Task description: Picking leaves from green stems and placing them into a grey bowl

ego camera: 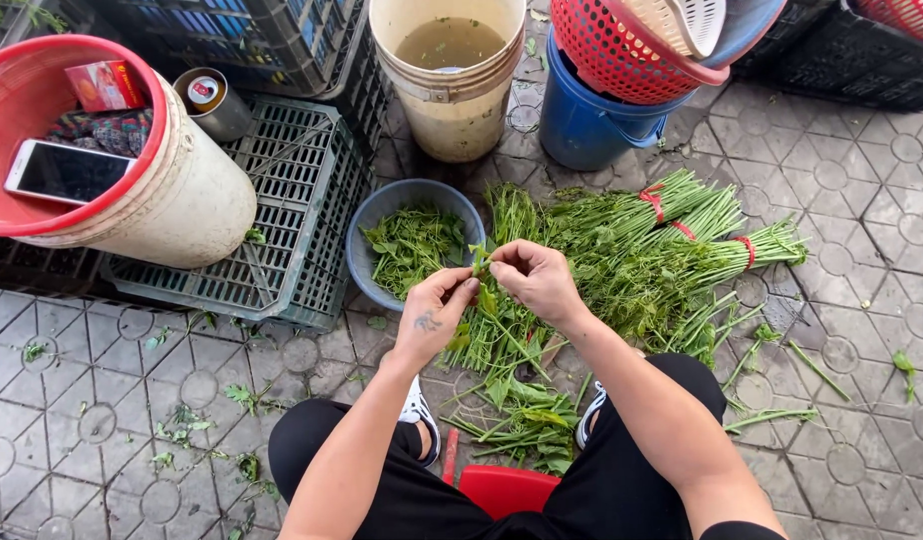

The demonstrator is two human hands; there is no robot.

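one head-worn camera looks steeply down from close above. it faces the paved ground (862, 330) before the knees.

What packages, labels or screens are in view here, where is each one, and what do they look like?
Red rectangular carton: inside the red-lined bucket at upper left, lying tilted, with a pale picture patch.
White smartphone: same bucket, lying flat, dark screen up.
Metal drink can: on the grey plastic crate beside the bucket, silver with a red-and-white top.

Up left of the hands, a phone (67, 171) lies in a red tub (160, 100); a cream bucket (452, 110) and blue bucket (582, 130) stand beyond them.
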